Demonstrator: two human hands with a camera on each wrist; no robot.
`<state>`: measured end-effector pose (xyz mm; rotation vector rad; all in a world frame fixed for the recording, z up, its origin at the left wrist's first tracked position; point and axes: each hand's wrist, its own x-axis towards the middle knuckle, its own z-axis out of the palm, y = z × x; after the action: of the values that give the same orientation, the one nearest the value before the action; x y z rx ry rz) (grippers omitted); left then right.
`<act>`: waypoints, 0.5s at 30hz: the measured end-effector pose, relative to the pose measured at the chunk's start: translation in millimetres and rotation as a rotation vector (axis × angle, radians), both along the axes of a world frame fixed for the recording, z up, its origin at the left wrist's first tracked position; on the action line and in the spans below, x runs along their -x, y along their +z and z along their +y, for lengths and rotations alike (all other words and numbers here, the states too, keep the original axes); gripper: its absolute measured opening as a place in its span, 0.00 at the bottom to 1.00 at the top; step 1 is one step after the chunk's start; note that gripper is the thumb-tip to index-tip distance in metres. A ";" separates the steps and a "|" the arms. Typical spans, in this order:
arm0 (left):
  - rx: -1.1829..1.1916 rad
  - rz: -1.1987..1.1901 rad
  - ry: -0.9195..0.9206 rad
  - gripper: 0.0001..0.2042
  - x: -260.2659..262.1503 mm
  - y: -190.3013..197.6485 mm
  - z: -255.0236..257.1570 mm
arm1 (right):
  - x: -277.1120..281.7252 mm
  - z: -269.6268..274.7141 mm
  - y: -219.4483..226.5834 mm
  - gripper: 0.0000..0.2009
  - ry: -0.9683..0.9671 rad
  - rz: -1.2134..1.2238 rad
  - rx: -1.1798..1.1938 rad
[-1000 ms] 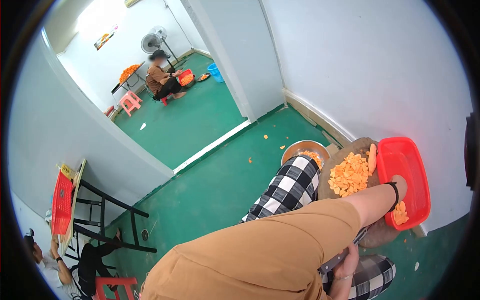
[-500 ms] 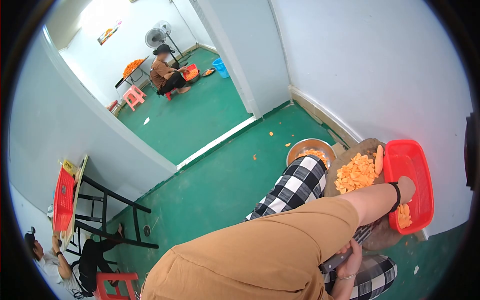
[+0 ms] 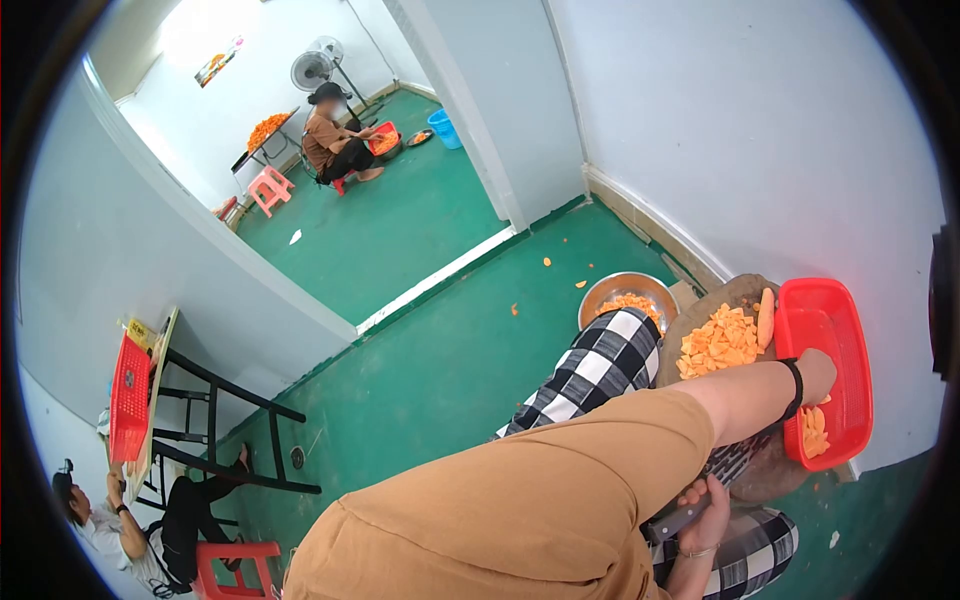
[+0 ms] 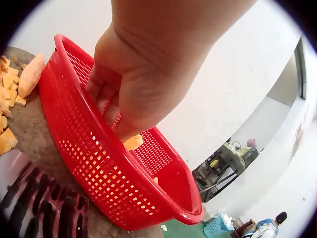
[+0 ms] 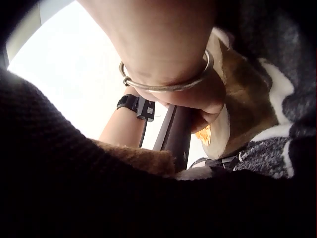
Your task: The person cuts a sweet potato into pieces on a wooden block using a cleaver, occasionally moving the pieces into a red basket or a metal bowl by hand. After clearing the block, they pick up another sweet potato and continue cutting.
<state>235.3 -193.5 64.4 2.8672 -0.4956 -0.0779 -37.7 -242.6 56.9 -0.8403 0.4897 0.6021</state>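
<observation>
My left hand (image 3: 818, 376) reaches over the near side of a red plastic basket (image 3: 850, 345), fingers pointing down inside. By its thumb tip is an orange slice (image 4: 132, 143); I cannot tell whether the fingers hold it. More slices (image 3: 815, 440) of orange root vegetable lie at the basket's near end. Low over the checked trousers, my right hand (image 3: 708, 515) grips the dark riveted handle (image 3: 675, 524) of a kitchen knife, its streaked blade (image 3: 738, 456) beside the round wooden block (image 3: 690, 325). Cut chunks (image 3: 718, 343) are heaped there beside one peeled whole root (image 3: 766, 318).
A metal bowl (image 3: 628, 292) with orange pieces stands past my knee. The wall (image 3: 740, 130) rises close behind the basket. One person (image 3: 335, 140) squats in the far room; another (image 3: 125, 535) sits at a table at the left. Scraps (image 3: 547, 262) dot the green floor.
The whole scene has shifted slightly right in the head view. My left hand stays inside the basket, and the right hand keeps its grip on the knife, with more of the blade now showing.
</observation>
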 end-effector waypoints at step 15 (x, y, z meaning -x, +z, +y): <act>0.093 -0.028 -0.107 0.12 8.3 19.6 9.9 | -2.7 -1.6 -7.0 0.07 0.048 -0.048 0.034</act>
<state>227.0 -183.6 84.0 2.7537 -0.6416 -0.0313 -34.9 -244.3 50.0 -0.8988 0.4380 0.6172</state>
